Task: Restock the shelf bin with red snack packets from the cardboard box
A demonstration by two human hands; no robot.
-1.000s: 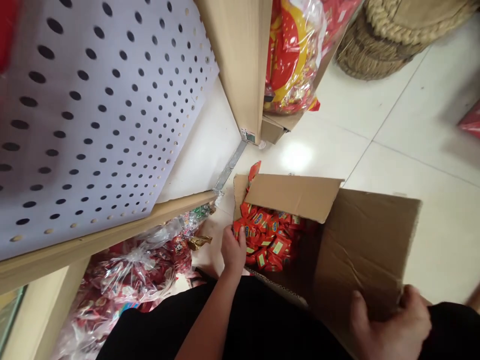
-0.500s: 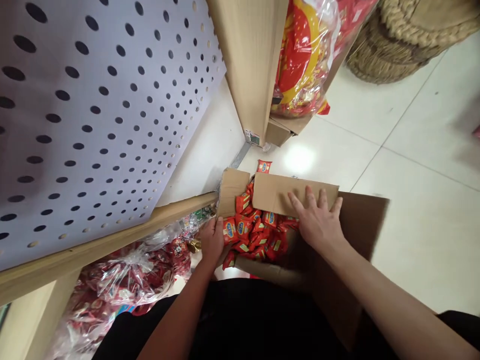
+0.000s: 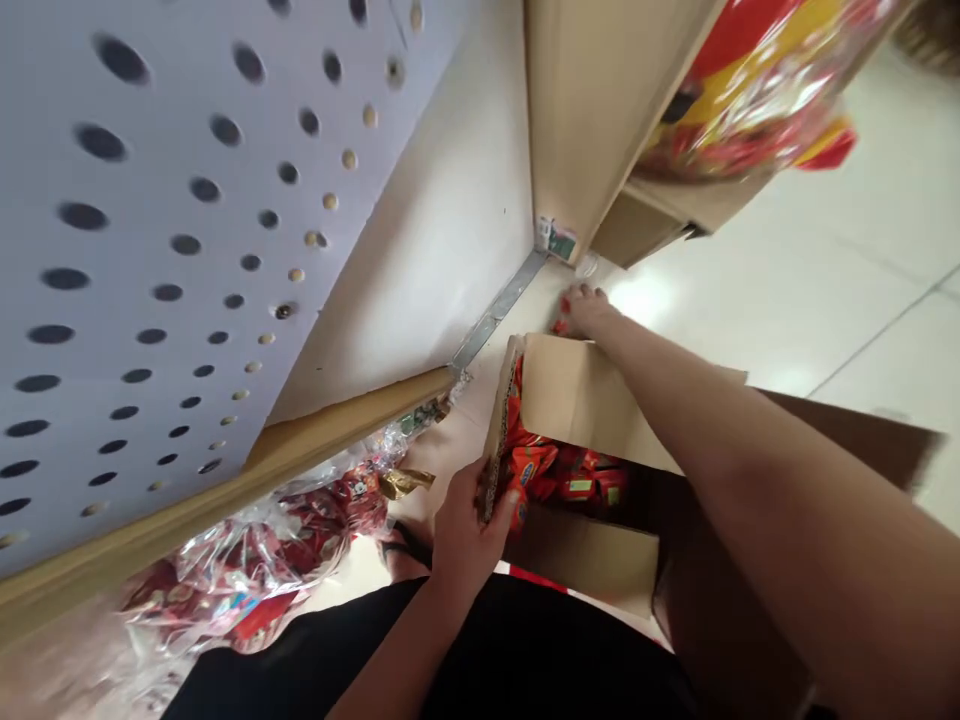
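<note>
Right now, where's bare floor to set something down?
The pale floor at picture right, between the open carton and the shiny bag above, offers most room. The strip between carton and grey shelf edge is narrow, the right hand at its far end. Wrapped bags crowd the lower left.

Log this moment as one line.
left hand: gripping cardboard box edge | right hand: at loose red packet beyond box | red packets: inside box

Shop, apparently: perforated panel (image 3: 142, 250), wooden frame (image 3: 592, 110), bagged goods (image 3: 277, 550), carton (image 3: 562, 390) of small red packets (image 3: 534, 462).
</note>
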